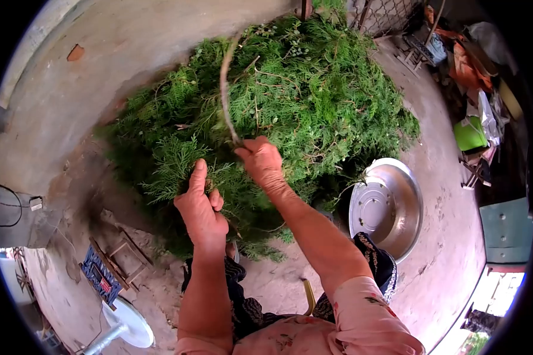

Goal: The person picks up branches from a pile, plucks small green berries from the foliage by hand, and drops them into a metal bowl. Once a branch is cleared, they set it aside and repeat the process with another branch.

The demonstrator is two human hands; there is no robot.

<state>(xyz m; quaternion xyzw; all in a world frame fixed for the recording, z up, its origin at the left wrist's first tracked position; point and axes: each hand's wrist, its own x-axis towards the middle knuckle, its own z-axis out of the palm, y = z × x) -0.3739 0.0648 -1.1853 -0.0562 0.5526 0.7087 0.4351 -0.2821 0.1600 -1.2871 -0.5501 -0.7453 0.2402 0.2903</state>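
My left hand (202, 207) is closed around a leafy green sprig (175, 168), its thumb pointing up along the foliage. To the right and slightly higher, my right hand (260, 161) grips the lower end of a thin, curved bare stem (225, 94), which rises away from me and is a little blurred. Both hands are over the near side of a large heap of evergreen branches (320, 100) with feathery leaves. What lies inside the left palm is partly hidden by the fingers.
A wide metal basin (405, 213) stands right of the heap. A small stool with a blue woven seat (100, 275) and a round white-topped stand (133, 325) are at lower left. Along the right are a green container (471, 134), bags and a teal box (504, 231). A wall (118, 47) borders the left.
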